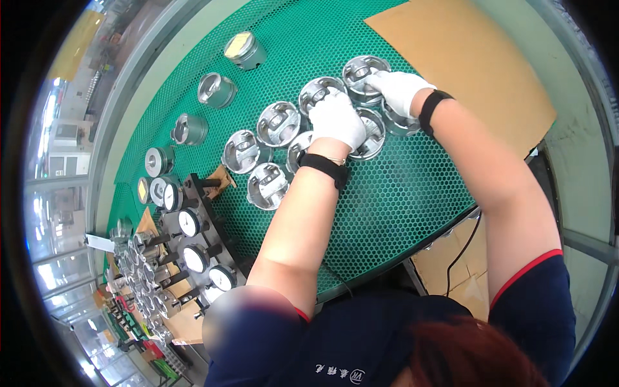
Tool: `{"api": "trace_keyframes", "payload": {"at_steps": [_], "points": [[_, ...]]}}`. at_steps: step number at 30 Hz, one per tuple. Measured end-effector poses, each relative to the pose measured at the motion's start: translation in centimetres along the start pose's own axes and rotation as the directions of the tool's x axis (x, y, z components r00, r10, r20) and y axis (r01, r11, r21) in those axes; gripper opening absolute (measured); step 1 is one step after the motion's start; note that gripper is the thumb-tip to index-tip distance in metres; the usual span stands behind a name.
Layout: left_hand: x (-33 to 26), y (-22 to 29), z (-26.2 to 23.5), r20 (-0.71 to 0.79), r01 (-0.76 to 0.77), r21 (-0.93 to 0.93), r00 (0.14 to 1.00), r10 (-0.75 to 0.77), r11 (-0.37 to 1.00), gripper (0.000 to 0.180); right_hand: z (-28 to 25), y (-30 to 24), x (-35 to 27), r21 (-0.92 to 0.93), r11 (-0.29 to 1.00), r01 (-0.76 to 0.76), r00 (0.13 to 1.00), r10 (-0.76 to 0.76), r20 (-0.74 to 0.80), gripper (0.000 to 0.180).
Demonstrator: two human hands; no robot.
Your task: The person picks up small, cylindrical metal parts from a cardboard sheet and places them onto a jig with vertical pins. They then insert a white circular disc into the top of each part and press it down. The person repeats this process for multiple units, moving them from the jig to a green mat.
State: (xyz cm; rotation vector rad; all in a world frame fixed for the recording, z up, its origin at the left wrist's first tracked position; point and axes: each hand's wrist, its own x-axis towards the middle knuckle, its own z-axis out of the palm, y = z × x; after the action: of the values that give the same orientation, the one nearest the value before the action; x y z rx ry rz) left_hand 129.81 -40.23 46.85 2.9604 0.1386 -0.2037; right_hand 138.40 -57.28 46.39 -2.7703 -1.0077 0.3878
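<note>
Several shiny metal pistons stand open side up in two rows on a green perforated mat. My left hand, in a white glove with a black wrist strap, rests on the pistons in the middle of the group, over a piston in the near row. My right hand, also gloved, grips the rim of the far right piston in the back row. More pistons stand to the left of my hands, untouched.
Separate pistons lie along the mat's far left curve. A rack of round dial gauges stands at the left edge, with small metal parts below it. A brown cardboard sheet covers the mat's right rear. A black cable hangs off the near edge.
</note>
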Motion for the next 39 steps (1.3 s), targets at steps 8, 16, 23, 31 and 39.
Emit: {"api": "trace_keyframes", "payload": {"at_steps": [8,16,23,31,39], "points": [[0.1,0.2,0.1,-0.031,-0.084,0.040,0.996,0.086,0.996,0.051,-3.6,1.3,-13.0,0.118,0.993,-0.008,0.998,0.015,-0.055,0.060],[-0.9,1.4,-0.5,-0.005,-0.079,0.091,0.997,0.080,0.993,0.055,-0.2,1.2,-44.3,0.437,0.840,-0.322,0.750,0.508,-0.423,0.069],[-11.3,14.7,-2.6,-0.119,-0.604,0.111,0.780,0.614,0.789,0.048,15.4,3.2,-66.5,0.575,0.332,-0.748,0.307,0.941,-0.144,0.065],[-20.3,38.1,5.0,0.298,-0.824,-0.397,0.300,0.906,0.403,0.055,29.7,7.1,-74.9,0.547,-0.011,-0.837,0.106,0.978,0.181,0.060],[-24.0,50.7,33.1,0.546,-0.971,-0.143,0.085,0.834,0.193,0.048,37.2,12.3,-72.1,0.640,0.012,-0.768,0.197,0.956,0.219,0.054]]}}
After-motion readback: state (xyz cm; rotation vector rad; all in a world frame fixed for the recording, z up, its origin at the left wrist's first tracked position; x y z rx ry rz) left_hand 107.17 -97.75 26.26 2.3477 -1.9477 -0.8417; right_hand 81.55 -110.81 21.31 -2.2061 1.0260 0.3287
